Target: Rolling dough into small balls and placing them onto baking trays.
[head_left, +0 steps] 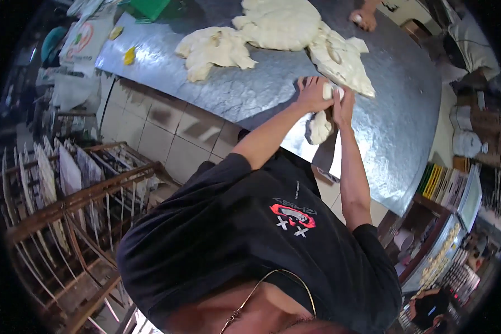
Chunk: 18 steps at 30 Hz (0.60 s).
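Note:
My left hand (314, 94) and my right hand (344, 107) meet over the metal table, close to its near edge. Between them they grip a small piece of pale dough (333, 90), its lower side hidden by my fingers. Just below my hands, a second dough piece (319, 129) lies near the table edge. Beyond my hands a large dough mass (284, 25) spreads out. A flat lobe of dough (342, 62) reaches toward my right hand, and another flattened sheet of dough (214, 51) lies to the left.
Another person's hand (365, 19) holds a small dough piece at the table's far side. A green container (150, 8) and a yellow scrap (129, 55) sit at the far left of the table (234, 89). A wooden rack (78, 206) stands left; a shelf unit (428, 245) stands right.

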Tool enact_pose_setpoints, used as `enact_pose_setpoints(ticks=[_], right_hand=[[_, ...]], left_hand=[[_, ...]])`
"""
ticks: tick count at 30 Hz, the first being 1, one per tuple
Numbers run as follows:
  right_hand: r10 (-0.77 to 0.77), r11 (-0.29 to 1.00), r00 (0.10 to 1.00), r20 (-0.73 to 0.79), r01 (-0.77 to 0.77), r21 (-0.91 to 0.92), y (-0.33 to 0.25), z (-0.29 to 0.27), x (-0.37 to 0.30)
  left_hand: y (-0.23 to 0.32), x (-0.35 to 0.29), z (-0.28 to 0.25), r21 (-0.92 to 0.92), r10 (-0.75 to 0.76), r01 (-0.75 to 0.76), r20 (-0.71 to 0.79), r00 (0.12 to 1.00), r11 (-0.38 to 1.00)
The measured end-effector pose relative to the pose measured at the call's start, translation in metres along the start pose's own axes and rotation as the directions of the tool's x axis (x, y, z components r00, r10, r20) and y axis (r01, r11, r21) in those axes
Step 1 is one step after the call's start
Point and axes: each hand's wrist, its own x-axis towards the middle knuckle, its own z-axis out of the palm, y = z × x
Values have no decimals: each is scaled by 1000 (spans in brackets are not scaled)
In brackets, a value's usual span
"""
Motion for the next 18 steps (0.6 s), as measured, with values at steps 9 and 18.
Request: enact_pose_setpoints(ticks=[9, 18], right_hand=[[-142, 990, 989, -27, 142, -14, -116, 76, -32], [324, 758, 851, 413, -495, 425, -238, 294, -52]], left_hand=[[-109, -109, -155, -216, -256, 184, -375, 891, 959], [-240, -81, -265, -511, -524, 229, -564, 638, 829]])
